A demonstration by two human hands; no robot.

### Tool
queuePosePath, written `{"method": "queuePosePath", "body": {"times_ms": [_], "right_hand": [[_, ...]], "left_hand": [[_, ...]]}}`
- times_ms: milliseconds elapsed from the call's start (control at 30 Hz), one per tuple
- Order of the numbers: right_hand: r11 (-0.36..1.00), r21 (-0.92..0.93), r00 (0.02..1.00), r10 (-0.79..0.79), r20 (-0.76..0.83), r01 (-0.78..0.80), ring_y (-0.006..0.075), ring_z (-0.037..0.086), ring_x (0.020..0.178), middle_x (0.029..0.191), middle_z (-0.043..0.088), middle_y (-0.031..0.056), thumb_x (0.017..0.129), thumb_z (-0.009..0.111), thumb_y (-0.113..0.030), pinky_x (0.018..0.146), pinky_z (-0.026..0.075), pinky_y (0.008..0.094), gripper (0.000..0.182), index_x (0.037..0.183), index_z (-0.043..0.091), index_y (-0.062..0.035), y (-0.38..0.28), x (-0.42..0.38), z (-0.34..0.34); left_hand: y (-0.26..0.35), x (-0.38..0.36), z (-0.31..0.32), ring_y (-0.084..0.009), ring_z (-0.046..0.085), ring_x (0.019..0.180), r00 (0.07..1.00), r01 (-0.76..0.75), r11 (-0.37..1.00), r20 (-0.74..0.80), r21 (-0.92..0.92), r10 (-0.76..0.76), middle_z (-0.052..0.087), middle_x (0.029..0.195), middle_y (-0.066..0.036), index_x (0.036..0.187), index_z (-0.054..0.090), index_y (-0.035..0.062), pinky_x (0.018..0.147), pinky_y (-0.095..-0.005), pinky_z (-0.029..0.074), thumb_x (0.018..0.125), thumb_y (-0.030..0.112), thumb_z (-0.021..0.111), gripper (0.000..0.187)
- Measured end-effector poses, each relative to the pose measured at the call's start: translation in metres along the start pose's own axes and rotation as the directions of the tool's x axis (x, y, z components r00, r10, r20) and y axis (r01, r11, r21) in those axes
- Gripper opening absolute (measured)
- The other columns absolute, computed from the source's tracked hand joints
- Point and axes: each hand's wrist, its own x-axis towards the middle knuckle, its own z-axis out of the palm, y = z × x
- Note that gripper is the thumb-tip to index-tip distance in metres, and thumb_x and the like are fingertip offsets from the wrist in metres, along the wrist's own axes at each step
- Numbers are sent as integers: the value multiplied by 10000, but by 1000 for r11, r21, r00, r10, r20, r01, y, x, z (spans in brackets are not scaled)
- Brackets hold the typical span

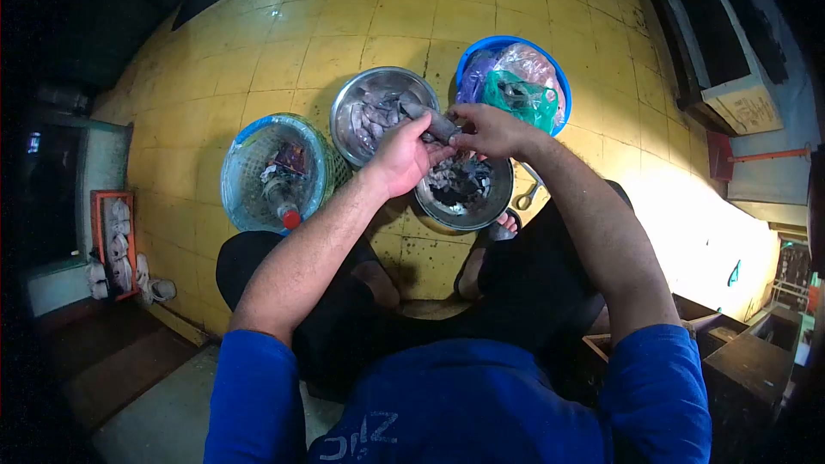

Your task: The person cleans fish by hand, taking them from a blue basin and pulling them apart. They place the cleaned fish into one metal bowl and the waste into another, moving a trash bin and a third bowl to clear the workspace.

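A slim grey fish (440, 125) is held over the gap between two metal bowls. My left hand (402, 157) is closed round it from below, thumb on top. My right hand (488, 131) pinches its near end with thumb and fingers; the exact contact is partly hidden. Beneath and to the left, a steel bowl (342, 103) has several grey fish in it. Under my hands, a second steel bowl (465, 228) contains dark and whitish scraps. A pair of scissors (525, 200) lies on the floor beside the second bowl.
On the left stands a basket (230, 180) lined with plastic, with a red-capped bottle (282, 200) and rubbish inside. A blue basin (565, 86) at the back right holds plastic bags (528, 101). Yellow tiles (378, 21) cover the floor. A shoe rack (116, 241) is far left.
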Motion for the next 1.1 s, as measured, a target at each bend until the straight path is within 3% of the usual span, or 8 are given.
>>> {"method": "queuePosePath", "body": {"times_ms": [167,267,333,467,733,900,1033,1100], "right_hand": [[960,-250,976,-162,-143,123,354,649,1011,1075,660,235,851,667,-233,859,515,422,467,1243,541,-13,12,8,7],[940,-311,970,-195,-148,142,386,653,974,1014,675,231,837,639,-206,856,516,439,411,1196,567,-19,10,7,10],[936,-314,966,-212,-145,159,391,658,949,981,680,232,827,622,-188,843,518,444,378,1164,585,-20,6,6,11],[930,-348,978,-167,-127,114,387,669,894,902,678,240,796,601,-182,799,518,461,295,1030,644,-7,3,7,12],[952,-292,985,-131,-109,94,350,689,783,827,680,229,800,629,-228,735,533,439,262,920,683,-2,27,20,13],[995,71,993,71,-94,-65,186,642,565,730,680,116,822,619,-181,600,536,350,225,896,678,23,32,21,16],[995,56,993,84,-81,-80,138,627,632,708,654,52,844,601,-91,591,517,283,137,912,660,12,30,21,15],[986,163,996,-5,-91,20,131,629,676,726,654,58,842,596,-79,619,507,276,112,892,649,7,33,24,15]], "left_hand": [[0,-1,4,-213,633,990,999,-22,998,-37,61,24,622,1116,-94,1183,522,51,858,-363,543,1013,230,472,252],[-1,-3,15,-173,628,974,996,-50,974,-65,220,66,624,1093,-70,1178,527,68,801,-319,553,985,209,530,239],[-5,-7,26,-130,626,929,963,-15,919,-243,393,120,638,1043,-47,1153,565,65,735,-285,557,951,180,584,233],[-7,-6,22,-98,625,831,959,-39,761,-189,648,211,663,970,-17,1027,657,36,651,-251,543,928,154,620,158],[-17,-3,8,-112,638,808,964,-120,840,-142,529,227,658,960,-40,1014,647,20,634,-250,556,915,134,623,153],[-19,-4,7,-122,641,825,960,-129,832,-141,540,241,654,984,-42,1069,619,30,661,-264,568,940,141,607,170],[-7,-6,8,-153,657,844,966,-89,904,-185,418,180,653,1004,-62,1088,602,46,673,-285,577,955,235,602,230],[-2,-8,11,-161,662,852,965,-62,928,-215,367,149,654,1008,-68,1091,599,53,679,-295,582,960,268,597,252]]}}
